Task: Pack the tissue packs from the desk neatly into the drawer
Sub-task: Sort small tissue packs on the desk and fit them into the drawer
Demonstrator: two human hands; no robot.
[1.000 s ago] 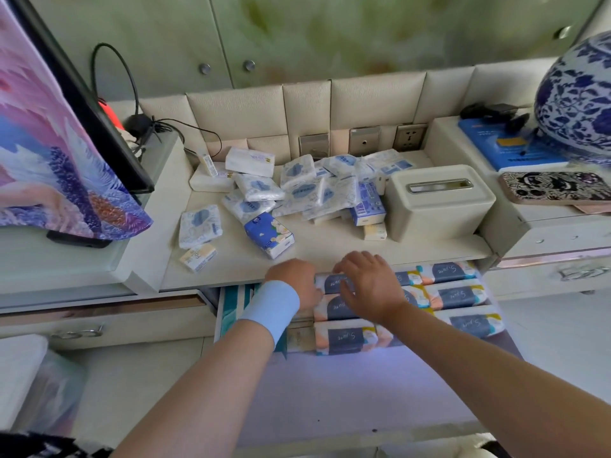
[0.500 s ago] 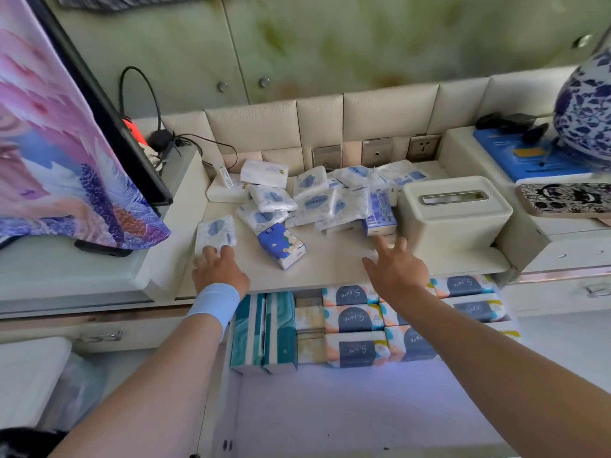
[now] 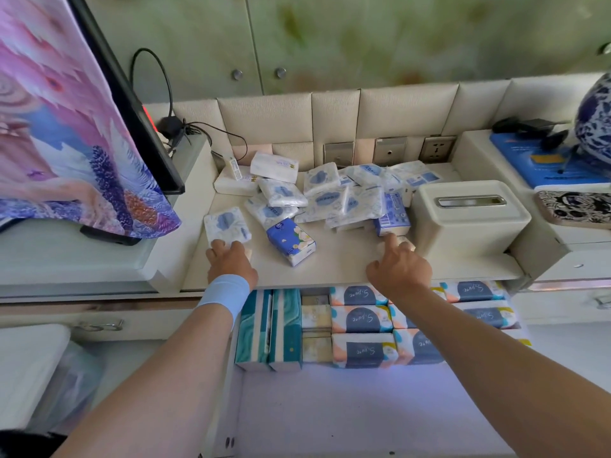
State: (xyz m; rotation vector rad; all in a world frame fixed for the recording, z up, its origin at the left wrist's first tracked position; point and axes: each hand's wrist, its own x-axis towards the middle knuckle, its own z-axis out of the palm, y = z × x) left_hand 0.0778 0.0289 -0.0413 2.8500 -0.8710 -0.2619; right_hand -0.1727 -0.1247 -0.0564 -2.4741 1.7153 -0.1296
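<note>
We find the left hand [image 3: 231, 259] with fingers resting on a white tissue pack [image 3: 226, 225] on the desk [image 3: 337, 259]; right hand [image 3: 400, 266] open, forefinger touching a small pack [image 3: 395, 241]. Drawer [image 3: 347, 408] packs [image 3: 360, 320] read "S.pure".

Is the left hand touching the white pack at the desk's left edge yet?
Touching. The head view shows the left hand with fingertips overlapping the white pack's near edge.

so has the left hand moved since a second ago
Yes. The left hand went from the drawer up onto the desk, leftward, now at the white tissue pack.
</note>
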